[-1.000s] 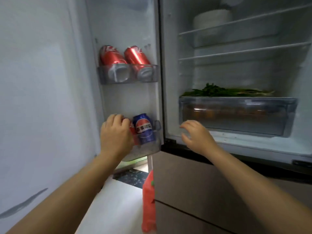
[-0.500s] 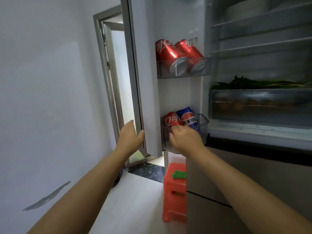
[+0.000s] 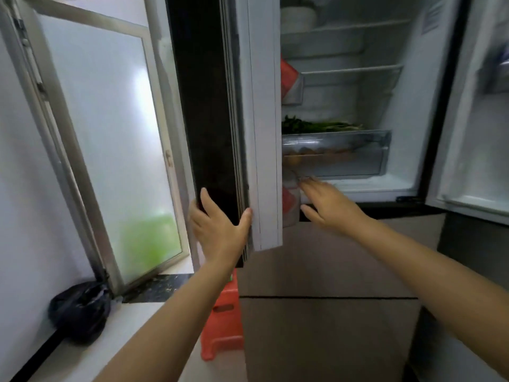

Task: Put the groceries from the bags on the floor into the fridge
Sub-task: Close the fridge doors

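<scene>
White walls and a frosted-glass window (image 3: 110,139) are filling the left of the frame, with a pale floor running along the bottom, as a person is standing before an open fridge (image 3: 413,119) at centre and right. Its interior is showing white, with glass shelves in the upper part, a white bowl (image 3: 298,17) on the top shelf, and leafy green vegetables (image 3: 316,126) lying on the cover of a clear crisper drawer (image 3: 338,153), through which orange-brown items are showing dimly. The left fridge door (image 3: 228,119), seen nearly edge-on at centre frame, is presenting a glossy black outer face and a white inner edge. The left hand (image 3: 217,230) is gripping the door's lower edge, fingers spread on the black face and thumb hooked round the white side. Behind the door, a red can (image 3: 287,77) is peeking out of the upper door bin, and a blurred red shape is showing in the lower one. The right hand (image 3: 330,205) is reaching toward the lower door bin, fingers straight and loosely apart, holding nothing. The right fridge door (image 3: 473,133) is standing open at the far right. Below the fridge compartment, brownish drawer fronts (image 3: 325,271) are closed. A red plastic stool (image 3: 223,318) is sitting on the floor at bottom centre, and a dark plastic bag (image 3: 80,310) is lying at lower left beneath the window.
</scene>
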Demonstrator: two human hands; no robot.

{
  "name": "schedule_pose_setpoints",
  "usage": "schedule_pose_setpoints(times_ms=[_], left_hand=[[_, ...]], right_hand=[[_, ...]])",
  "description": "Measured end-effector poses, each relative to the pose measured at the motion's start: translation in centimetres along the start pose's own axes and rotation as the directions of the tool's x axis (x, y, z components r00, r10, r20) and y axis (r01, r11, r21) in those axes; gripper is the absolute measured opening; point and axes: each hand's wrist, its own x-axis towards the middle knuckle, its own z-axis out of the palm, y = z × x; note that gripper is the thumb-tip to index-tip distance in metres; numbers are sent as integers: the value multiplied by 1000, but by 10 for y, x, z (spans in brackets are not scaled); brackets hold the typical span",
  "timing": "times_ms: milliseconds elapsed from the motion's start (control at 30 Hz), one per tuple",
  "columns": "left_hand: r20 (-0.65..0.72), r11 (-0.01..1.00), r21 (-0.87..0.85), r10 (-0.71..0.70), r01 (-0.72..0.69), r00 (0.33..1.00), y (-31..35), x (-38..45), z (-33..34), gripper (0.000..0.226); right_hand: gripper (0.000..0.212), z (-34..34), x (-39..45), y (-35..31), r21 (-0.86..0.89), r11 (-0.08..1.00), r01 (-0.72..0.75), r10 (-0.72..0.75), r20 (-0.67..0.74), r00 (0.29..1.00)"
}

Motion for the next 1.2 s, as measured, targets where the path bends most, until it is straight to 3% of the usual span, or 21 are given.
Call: schedule_pose_setpoints(times_ms=[133,200,300,400,500,567,667,733,800,900,1000,1067,1200], left_hand=[[125,998,9,54,-56,991,35,-33,37,84],[125,972,44,222,-229,967,54,-49,61,83],[93,845,153,504,-512,859,93,-73,105,88],[151,736,175,636,-654,756,147,-97,140,91],[264,695,152,657,-703,707,200,-115,172,84],[326,708,127,632,-695,703,234,-124,189,84],[425,723,116,584,-682,691,274,-130,216,73],[404,734,133,574,-666,712,296,-137,231,72],[392,748,126,566,-651,726,311,-143,243,72],[387,759,135,551,-636,739,317,-144,257,72],[320,789,106,549,-605,772,308,-137,266,71],[260,815,101,532,-571,806,297,-127,266,69],[190,863,161,449,-479,873,267,-105,252,65]], right_hand=[[52,-20,-46,62,-86,990,-112,105,-80,991],[51,-32,-72,97,-135,976,-171,148,-163,976],[51,-54,-114,155,-164,924,-346,299,-256,919],[54,-82,-155,219,-119,849,-516,441,-379,814],[58,-105,-193,283,23,739,-673,599,-478,642],[63,-109,-212,319,75,664,-744,688,-450,569],[71,-101,-227,364,118,620,-776,757,-350,551],[75,-94,-228,384,171,620,-766,778,-262,571],[82,-84,-224,391,263,634,-727,773,-197,603],[88,-69,-226,385,360,675,-644,733,-224,642],[94,-54,-237,377,284,754,-593,656,-263,708],[95,-41,-243,365,191,837,-513,546,-361,756],[56,-11,-237,340,-29,965,-262,182,-646,741]])
